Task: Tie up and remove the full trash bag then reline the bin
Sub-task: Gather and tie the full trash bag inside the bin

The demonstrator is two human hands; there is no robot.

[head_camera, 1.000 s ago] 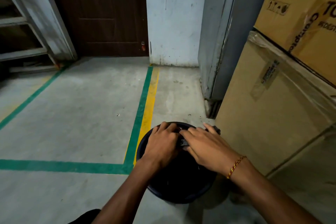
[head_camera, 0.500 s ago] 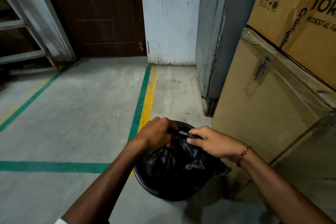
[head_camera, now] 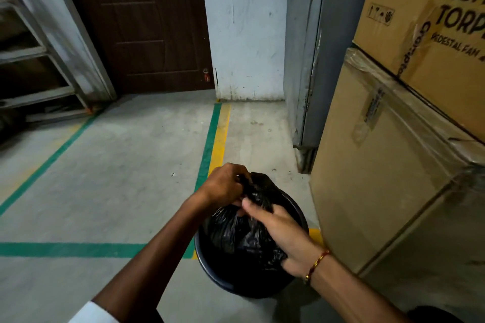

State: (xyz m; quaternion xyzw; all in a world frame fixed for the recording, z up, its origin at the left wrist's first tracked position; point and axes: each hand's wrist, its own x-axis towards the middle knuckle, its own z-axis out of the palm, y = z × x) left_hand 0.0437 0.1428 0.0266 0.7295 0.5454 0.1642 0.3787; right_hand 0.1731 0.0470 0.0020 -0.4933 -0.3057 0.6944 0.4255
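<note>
Black trash bag (head_camera: 246, 238) sits inside the round dark bin (head_camera: 210, 267) on the concrete floor (head_camera: 118, 178), near centre, just left of the stacked cardboard boxes (head_camera: 380, 191). Bag mouth is gathered into a bunched neck above the rim. Left hand (head_camera: 223, 186) has its fingers curled around the far side of the neck. Right hand (head_camera: 278, 225) pinches the bunched plastic on the near side, with a thread bracelet (head_camera: 316, 265) at the wrist. Green and yellow floor lines (head_camera: 212, 139) run far from the bin toward a brown door (head_camera: 147, 29).
</note>
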